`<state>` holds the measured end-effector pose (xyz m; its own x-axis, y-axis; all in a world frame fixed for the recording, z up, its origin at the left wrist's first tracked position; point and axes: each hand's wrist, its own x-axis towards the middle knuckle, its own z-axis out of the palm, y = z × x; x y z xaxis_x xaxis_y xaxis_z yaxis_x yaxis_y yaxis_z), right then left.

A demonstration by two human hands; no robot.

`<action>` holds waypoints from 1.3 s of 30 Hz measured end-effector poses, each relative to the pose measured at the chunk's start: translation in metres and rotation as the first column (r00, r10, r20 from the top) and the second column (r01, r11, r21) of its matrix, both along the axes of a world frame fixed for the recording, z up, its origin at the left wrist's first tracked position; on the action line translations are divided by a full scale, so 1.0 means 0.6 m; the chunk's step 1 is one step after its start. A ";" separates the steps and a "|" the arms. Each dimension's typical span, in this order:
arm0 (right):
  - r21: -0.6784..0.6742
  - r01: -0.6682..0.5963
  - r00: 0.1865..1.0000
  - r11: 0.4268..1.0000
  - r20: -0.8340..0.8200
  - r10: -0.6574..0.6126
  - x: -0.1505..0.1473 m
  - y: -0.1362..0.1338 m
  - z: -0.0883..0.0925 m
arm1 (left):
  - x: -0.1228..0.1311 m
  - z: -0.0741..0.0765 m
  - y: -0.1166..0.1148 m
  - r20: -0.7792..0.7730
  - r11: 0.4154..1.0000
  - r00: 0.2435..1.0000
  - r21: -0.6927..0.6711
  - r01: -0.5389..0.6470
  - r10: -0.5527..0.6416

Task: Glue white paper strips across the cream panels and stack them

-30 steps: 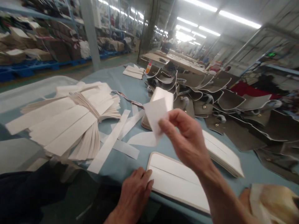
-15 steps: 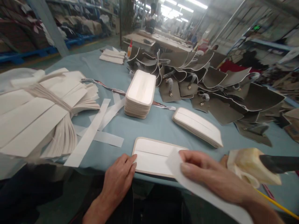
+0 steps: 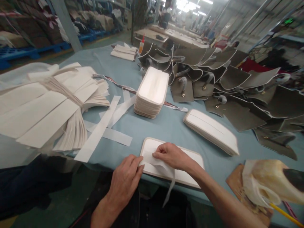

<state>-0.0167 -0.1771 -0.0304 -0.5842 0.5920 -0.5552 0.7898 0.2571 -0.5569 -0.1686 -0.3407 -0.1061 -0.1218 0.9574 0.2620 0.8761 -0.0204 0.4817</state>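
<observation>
The worktable (image 3: 163,128) is covered in pale blue. Past its far edge stand long tables (image 3: 177,36), a grey pillar (image 3: 64,23), loaded shelves (image 3: 23,30) over blue pallets (image 3: 55,47), and bright ceiling lights (image 3: 187,3).

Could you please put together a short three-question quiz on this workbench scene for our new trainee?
1. True or false: the right hand rests on a thin white paper strip lying across the flat white beige-rimmed panel.
2. The left hand has its fingertips: A) at that panel's left end; B) lifted in the air; C) under the right hand.
3. What colour is the cloth under the panel?
Key: 1 true; 2 A; 3 light blue.
</observation>
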 end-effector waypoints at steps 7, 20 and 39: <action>0.040 -0.016 0.996 0.999 0.083 0.012 -0.010 0.020 0.001 | 0.003 0.001 0.001 0.073 0.999 0.997 0.013 -0.030 0.029; 0.050 -0.017 0.987 0.999 0.161 0.008 -0.028 0.024 0.001 | 0.004 0.005 0.004 0.046 0.998 0.998 0.045 -0.046 0.043; 0.102 -0.052 0.979 0.993 0.200 0.031 -0.029 0.028 0.002 | -0.015 0.018 0.021 -0.166 0.976 0.982 -0.212 0.056 -0.092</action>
